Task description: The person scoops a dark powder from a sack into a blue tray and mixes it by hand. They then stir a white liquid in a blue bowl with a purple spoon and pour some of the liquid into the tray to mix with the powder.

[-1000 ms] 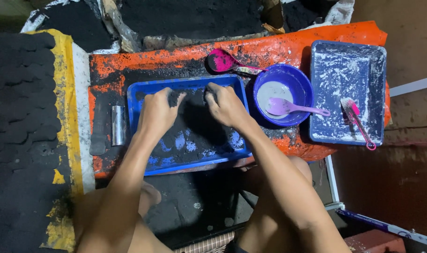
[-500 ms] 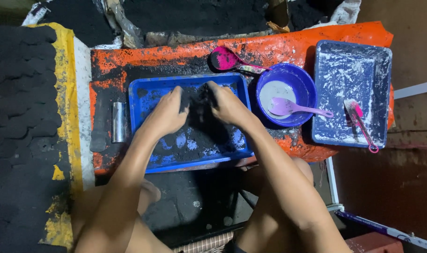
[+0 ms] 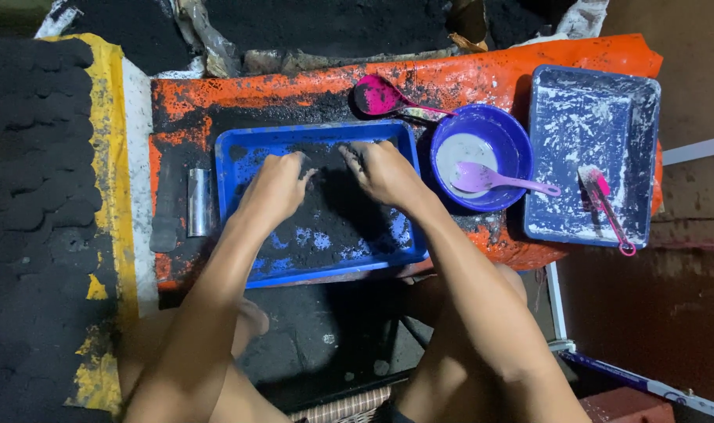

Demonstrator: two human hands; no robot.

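1. Hands first: left hand (image 3: 275,188) and right hand (image 3: 384,172) both sit inside the blue tray (image 3: 236,157) at centre frame, palms down on the black powder (image 3: 333,223), fingertips turned toward each other.
2. Grip, left: fingers curled, tips dug into the powder near the tray's mid-top. Can't tell if they're pinching a clump or just pressing; the tips are buried.
3. Grip, right: fingers bent and bunched, knuckles up, tips also in the powder. Same doubt: closed round anything or not, can't tell.
4. Key relation: the powder heap lies btwn and just below the two hands, toward the lower edge of the tray. Tray's long axis runs left-right across the frame; hands meet near its middle, small gap btwn them. Neither hand is clearly nearer; left maybe sits a touch lower.
5. Blue patches of bare tray show through lower right of the heap.
6. Surface: orange sheet (image 3: 490,74), heavily smeared black, carries it all.
7. Left of tray: small metal cylinder (image 3: 198,202), upright in the picture, just beside the tray wall.
8. Upper centre: pink scoop (image 3: 376,98), black-dusted.
9. Right of tray: purple bowl (image 3: 513,137) w/ white paste and a purple spoon (image 3: 498,180) in it.
10. Far right: second blue tray (image 3: 592,86), white-smeared, w/ a pink brush (image 3: 604,205) lying in it.
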